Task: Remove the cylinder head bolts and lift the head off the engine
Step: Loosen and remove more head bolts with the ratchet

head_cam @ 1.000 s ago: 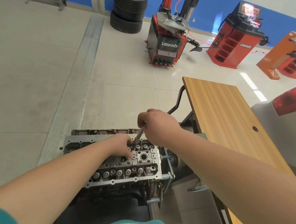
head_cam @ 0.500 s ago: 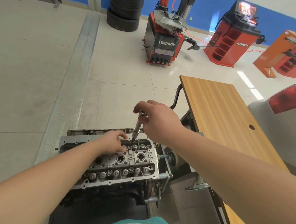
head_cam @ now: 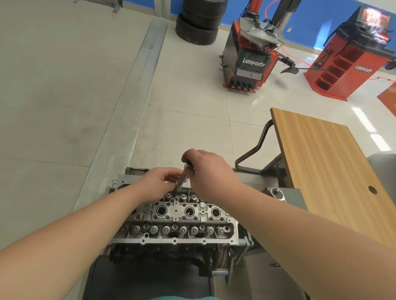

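Note:
The grey aluminium cylinder head [head_cam: 175,221] sits on the engine block in front of me, with round plug wells and rows of valve springs showing. My right hand [head_cam: 210,171] grips the top of a chrome socket tool [head_cam: 181,179] that stands tilted over the head's far edge. Beside it, my left hand [head_cam: 159,182] holds its fingers around the tool's lower socket end. The bolt under the socket is hidden by my hands.
A wooden table [head_cam: 327,168] stands to the right of the engine, and a ratchet head [head_cam: 275,191] lies on the grey stand beside it. Farther off are a red tyre changer [head_cam: 250,59], stacked tyres [head_cam: 201,14] and a red balancer [head_cam: 348,59].
The tool has come up higher over the far edge of the head. My left hand has left the top of the head and closed around the socket end.

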A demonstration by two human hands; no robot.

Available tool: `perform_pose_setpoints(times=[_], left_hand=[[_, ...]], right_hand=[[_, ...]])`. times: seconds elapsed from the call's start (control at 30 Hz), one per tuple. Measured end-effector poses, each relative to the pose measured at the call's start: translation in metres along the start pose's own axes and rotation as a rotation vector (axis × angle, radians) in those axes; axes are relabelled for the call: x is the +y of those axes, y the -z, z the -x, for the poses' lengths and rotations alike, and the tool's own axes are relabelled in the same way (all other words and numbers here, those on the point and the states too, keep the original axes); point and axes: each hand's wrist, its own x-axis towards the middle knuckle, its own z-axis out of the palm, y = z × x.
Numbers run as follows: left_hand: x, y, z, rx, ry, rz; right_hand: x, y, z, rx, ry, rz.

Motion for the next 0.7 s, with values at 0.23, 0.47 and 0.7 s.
perform_pose_setpoints(times=[0.23,0.47,0.7], left_hand=[[-0.0040,-0.0013,0.0034,-0.016,-0.054,0.092],[-0.0020,-0.0026,0.0019,0.000,-0.086,0.013],[0.0001,-0.0046,0.0055,-0.031,-0.096,-0.048]], right_hand=[[-0.0023,-0.0063,-0.0066,-0.028,-0.006,0.036],[-0.0002,-0.0068,-0.0063,-0.026,-0.017,0.013],[0.0025,-0.0085,-0.0043,-0.067,-0.012,0.031]])
